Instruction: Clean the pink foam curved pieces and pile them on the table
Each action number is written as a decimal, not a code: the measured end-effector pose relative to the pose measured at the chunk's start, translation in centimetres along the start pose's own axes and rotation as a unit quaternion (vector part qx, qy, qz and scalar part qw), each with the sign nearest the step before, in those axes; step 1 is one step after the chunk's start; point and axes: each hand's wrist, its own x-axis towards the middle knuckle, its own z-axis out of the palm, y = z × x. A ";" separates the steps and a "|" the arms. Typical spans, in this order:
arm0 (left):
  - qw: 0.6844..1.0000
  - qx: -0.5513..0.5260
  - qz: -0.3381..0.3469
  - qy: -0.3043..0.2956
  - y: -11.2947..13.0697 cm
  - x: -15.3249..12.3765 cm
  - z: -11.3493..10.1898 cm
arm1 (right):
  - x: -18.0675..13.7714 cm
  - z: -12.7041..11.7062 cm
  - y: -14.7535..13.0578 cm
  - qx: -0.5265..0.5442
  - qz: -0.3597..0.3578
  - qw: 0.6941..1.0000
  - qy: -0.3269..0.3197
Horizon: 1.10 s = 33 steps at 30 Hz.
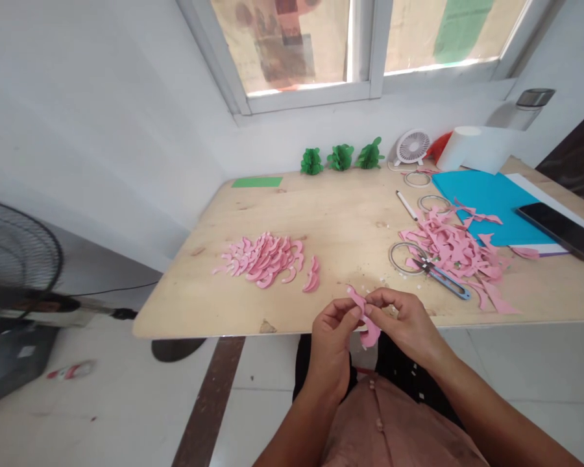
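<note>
Just over the table's front edge, my left hand [338, 327] and my right hand [403, 318] pinch a strip of pink paper [370, 334] between their fingertips. The strip is curved and hangs down between the hands. To the left lies a heap of pink crescent-shaped paper pieces [267, 259], with a small stack of crescents [312, 275] beside it. On the right, blue-handled thread snips [442, 279] rest against a pile of pink paper scraps [460, 243]. Tiny white bits are scattered near my right hand.
Along the wall stand green paper ornaments [340, 157], a small white fan [413, 146] and a white roll [460, 146]. Wire rings [407, 258], a white pen [407, 205], blue sheets [496, 201] and a phone [562, 228] lie to the right. A green strip [257, 182] is at back left.
</note>
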 end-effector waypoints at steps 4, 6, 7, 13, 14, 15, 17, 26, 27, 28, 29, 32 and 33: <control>1.000 0.003 0.011 0.003 0.0 -0.1 0.0 | -0.1 -0.2 0.1 0.016 0.002 1.000 -0.015; 1.000 0.008 0.011 0.004 0.1 -0.1 0.1 | -0.1 -0.2 -0.1 0.023 0.001 0.999 -0.022; 1.000 0.010 0.012 0.005 0.1 -0.1 0.1 | -0.1 -0.3 -0.2 0.026 0.000 0.999 -0.022; 0.998 0.043 0.032 0.029 0.3 -0.1 0.6 | -0.2 -0.2 -0.2 0.013 -0.018 1.000 -0.004; 0.998 0.049 0.033 0.036 0.3 -0.1 0.7 | -0.2 -0.2 -0.1 0.008 -0.018 1.000 0.002; 0.997 0.052 0.034 0.040 0.3 -0.1 0.7 | -0.2 -0.2 0.0 0.004 -0.015 1.000 0.007; 0.997 0.054 0.031 0.042 0.3 -0.1 0.8 | -0.2 -0.1 0.1 0.003 -0.005 1.000 0.014; 1.000 0.025 -0.005 0.015 0.0 -0.4 -0.2 | -0.1 0.0 0.1 0.016 0.028 0.998 0.049; 1.000 0.021 -0.007 0.009 0.0 -0.4 -0.3 | -0.1 0.0 0.1 0.018 0.028 0.998 0.049; 1.000 0.017 -0.007 0.004 0.0 -0.4 -0.3 | -0.1 0.0 0.1 0.022 0.028 0.998 0.047; 1.000 0.013 -0.008 0.001 0.0 -0.4 -0.3 | -0.1 0.0 0.0 0.026 0.026 0.998 0.043; 1.000 0.000 -0.007 -0.002 0.1 -0.3 -0.4 | -0.2 -0.1 0.2 0.047 0.015 0.998 0.024; 1.000 -0.005 -0.006 -0.001 0.1 -0.3 -0.4 | -0.3 -0.1 0.3 0.056 0.013 0.998 0.016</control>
